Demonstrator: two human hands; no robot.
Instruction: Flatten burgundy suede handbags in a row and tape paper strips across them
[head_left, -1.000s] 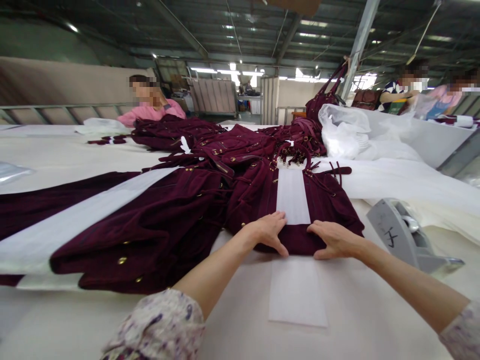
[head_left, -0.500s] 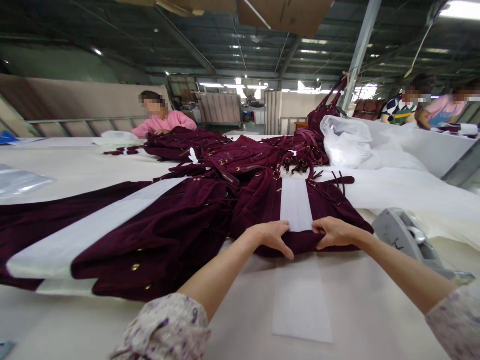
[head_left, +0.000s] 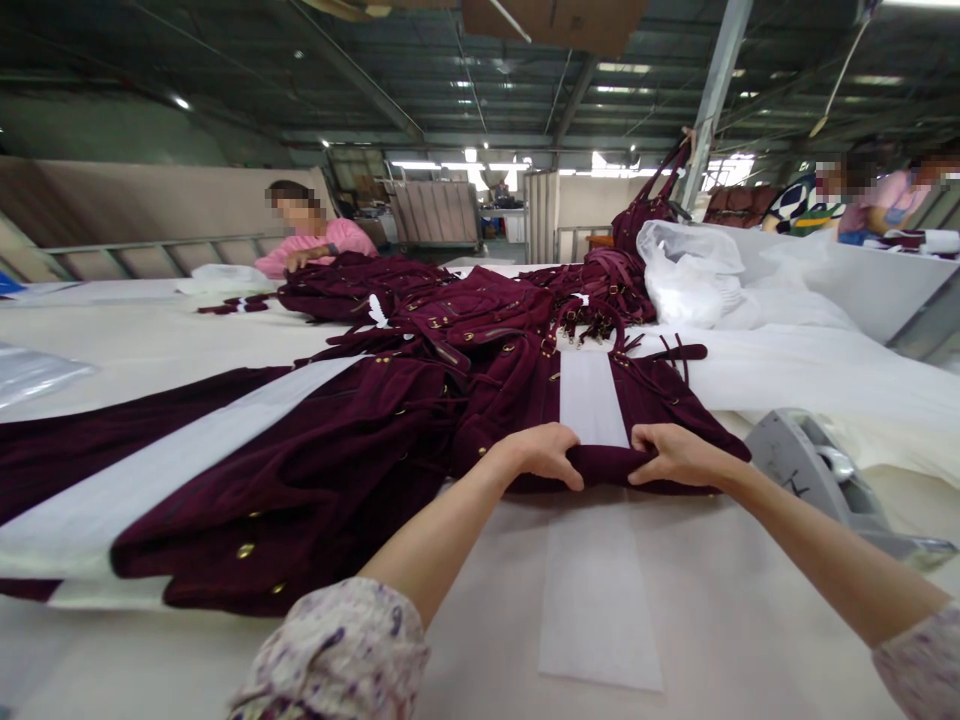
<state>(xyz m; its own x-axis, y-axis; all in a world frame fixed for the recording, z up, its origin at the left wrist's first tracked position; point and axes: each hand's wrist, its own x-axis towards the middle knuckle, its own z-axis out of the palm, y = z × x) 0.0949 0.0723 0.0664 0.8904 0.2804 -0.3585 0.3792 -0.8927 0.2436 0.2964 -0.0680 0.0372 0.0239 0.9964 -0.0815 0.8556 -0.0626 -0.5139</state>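
Strip (head_left: 600, 610), white, lies on the table (head_left: 480, 620), long axis running away beneath the maroon bag (head_left: 652, 400). Left hand (head_left: 546, 452) and right hand (head_left: 675, 455), about equally near, clamp its near edge; the bag extends beyond, handle (head_left: 619, 325) farthest.

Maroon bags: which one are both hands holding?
The front-right maroon handbag: the left hand and right hand grip its near edge. Neither holds the bags at left or the pile behind.

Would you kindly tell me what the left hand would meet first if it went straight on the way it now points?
The left hand, on the maroon bag, would probably meet the white strip first; its fingers may already touch the strip's edge, though contact is hard to tell.
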